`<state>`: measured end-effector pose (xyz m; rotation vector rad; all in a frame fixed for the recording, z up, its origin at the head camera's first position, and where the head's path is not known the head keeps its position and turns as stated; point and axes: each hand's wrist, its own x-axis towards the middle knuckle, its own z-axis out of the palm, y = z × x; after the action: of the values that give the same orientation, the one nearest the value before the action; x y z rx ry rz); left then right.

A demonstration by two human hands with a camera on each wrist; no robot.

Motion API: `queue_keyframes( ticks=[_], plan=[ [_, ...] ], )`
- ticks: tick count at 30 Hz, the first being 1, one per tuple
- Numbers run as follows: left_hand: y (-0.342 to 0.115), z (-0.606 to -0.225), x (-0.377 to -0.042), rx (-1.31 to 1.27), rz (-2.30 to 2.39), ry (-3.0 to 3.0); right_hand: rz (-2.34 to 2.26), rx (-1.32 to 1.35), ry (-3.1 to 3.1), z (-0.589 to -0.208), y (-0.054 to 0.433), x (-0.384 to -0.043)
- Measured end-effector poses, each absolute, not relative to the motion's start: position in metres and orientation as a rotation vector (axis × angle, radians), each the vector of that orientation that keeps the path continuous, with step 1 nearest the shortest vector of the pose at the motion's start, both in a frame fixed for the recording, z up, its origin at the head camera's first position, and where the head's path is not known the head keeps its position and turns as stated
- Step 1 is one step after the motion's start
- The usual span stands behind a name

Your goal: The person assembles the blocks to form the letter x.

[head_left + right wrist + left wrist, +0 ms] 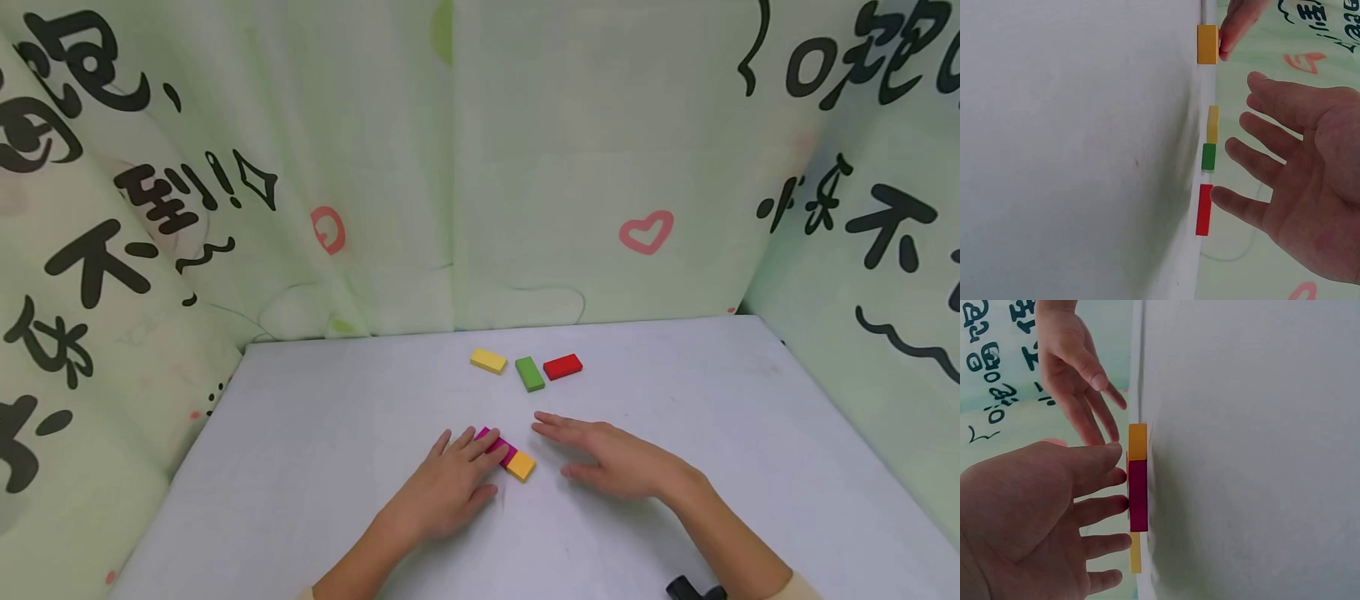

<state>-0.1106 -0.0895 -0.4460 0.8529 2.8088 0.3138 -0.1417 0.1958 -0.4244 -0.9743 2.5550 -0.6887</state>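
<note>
My left hand (pixel 448 492) lies palm down with its fingers extended over a magenta block (pixel 1139 495), covering part of it in the head view. Whether the fingertips touch or hover just above it, I cannot tell. An orange-yellow block (pixel 522 467) sits against the magenta block's near right end, in line with it. To the right, my right hand (pixel 618 458) hovers over the table with fingers stretched out and nothing held. Its fingertips point toward the two joined blocks, apart from them.
Farther back on the white table (pixel 337 417) lie a yellow block (pixel 489 361), a green block (pixel 529 374) and a red block (pixel 562 367). A black object (pixel 693 588) shows at the bottom edge, near the right forearm. Printed curtains (pixel 562 167) surround the table's back and sides.
</note>
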Motion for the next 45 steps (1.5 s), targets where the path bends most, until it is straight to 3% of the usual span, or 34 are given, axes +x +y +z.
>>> queue_keyframes(
  ticks=[45],
  plan=[
    [-0.094,-0.453,-0.104,0.834,0.231,2.751,-0.727,-0.882,2.613,-0.429,0.183,-0.177]
  ],
)
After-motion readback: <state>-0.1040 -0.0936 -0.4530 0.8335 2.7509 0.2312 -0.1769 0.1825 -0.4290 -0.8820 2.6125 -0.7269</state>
